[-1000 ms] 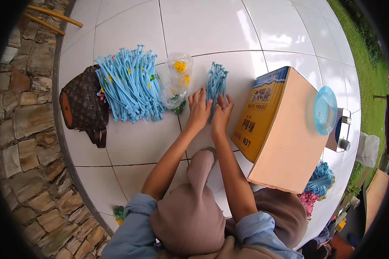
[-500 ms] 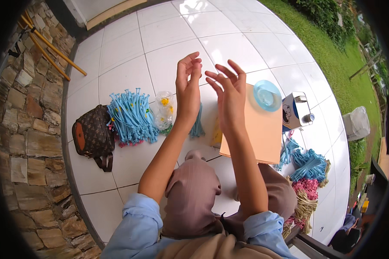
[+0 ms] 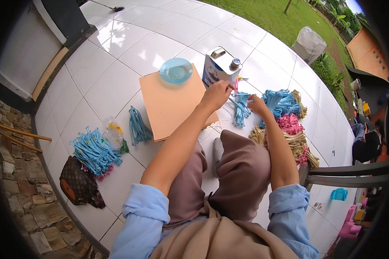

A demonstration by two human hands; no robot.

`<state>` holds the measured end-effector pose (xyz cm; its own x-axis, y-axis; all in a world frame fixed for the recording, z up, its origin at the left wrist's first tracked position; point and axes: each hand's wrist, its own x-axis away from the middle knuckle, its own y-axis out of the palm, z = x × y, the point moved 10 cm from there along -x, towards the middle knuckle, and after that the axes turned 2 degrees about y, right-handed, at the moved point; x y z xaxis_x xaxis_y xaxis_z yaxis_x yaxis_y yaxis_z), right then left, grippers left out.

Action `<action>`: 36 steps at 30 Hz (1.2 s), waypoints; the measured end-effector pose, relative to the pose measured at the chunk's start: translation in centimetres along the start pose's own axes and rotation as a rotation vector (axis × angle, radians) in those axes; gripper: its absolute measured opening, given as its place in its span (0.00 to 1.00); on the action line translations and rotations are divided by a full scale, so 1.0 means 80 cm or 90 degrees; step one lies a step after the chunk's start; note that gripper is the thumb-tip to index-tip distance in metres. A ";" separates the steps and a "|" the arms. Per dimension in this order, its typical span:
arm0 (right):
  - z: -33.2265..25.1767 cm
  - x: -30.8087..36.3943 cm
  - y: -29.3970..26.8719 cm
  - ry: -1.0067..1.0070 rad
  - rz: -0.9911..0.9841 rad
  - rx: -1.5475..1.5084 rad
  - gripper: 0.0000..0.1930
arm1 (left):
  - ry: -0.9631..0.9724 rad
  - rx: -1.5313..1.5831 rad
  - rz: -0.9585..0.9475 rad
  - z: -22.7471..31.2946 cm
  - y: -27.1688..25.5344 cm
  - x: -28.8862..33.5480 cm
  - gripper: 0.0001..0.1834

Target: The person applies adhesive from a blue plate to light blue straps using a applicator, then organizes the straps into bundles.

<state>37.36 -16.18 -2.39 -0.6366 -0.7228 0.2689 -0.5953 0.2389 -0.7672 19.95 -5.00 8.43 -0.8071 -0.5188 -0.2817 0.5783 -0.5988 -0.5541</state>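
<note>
My left hand (image 3: 218, 95) reaches in front of the metal can, fingers pinched at one end of a thin blue stalk-like strip (image 3: 241, 94). The strip's other end meets my right hand (image 3: 257, 106), whose fingers are closed on it. Just below both hands lies a loose bunch of blue strips (image 3: 241, 113) on the tiles. Beside my right hand is a larger blue bundle (image 3: 283, 102), with pink bundles (image 3: 290, 124) and beige bundles (image 3: 294, 142) nearer me. The fingertips are small in view, so the exact grip is hard to make out.
A peach-coloured board (image 3: 170, 101) bears a translucent blue bowl (image 3: 176, 71); the can (image 3: 220, 67) stands beside it. To the left lie a blue bunch (image 3: 139, 126), a big blue pile (image 3: 95, 151), a clear plastic bag (image 3: 113, 133) and a brown backpack (image 3: 78, 181). A dark bench rail (image 3: 350, 176) is at right.
My view has turned to the right. Both hands, raised with nothing in them before, have come down to the right near the bundles and now hold a blue strip.
</note>
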 end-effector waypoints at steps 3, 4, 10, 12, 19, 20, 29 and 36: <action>0.037 -0.011 0.021 0.002 0.028 0.178 0.14 | 0.068 -0.244 -0.131 -0.017 0.073 -0.004 0.06; 0.062 -0.016 0.030 0.031 0.018 0.174 0.13 | 0.074 -0.238 -0.140 -0.021 0.097 -0.008 0.06; 0.113 -0.066 0.124 -0.049 0.070 0.023 0.17 | -0.010 -0.376 -0.223 -0.123 0.239 -0.014 0.11; 0.111 -0.074 0.139 -0.044 0.124 -0.001 0.21 | -0.005 -0.349 -0.082 -0.146 0.242 -0.011 0.13; 0.107 -0.079 0.129 -0.071 0.331 -0.029 0.27 | -0.063 -0.386 -0.036 -0.179 0.288 0.000 0.28; 0.114 -0.084 0.132 -0.064 0.297 -0.083 0.27 | -0.066 -0.384 -0.040 -0.177 0.292 -0.003 0.28; 0.121 -0.087 0.129 -0.056 0.174 -0.225 0.27 | -0.094 -0.342 -0.037 -0.162 0.288 -0.022 0.30; 0.074 -0.034 0.014 -0.084 0.129 -0.325 0.27 | -0.005 -0.472 -0.040 -0.085 0.256 -0.041 0.29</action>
<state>41.34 -17.76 -7.41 -0.7162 -0.6964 0.0457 -0.6499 0.6416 -0.4074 33.65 -11.44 -7.30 -0.8336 -0.5031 -0.2280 0.2967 -0.0597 -0.9531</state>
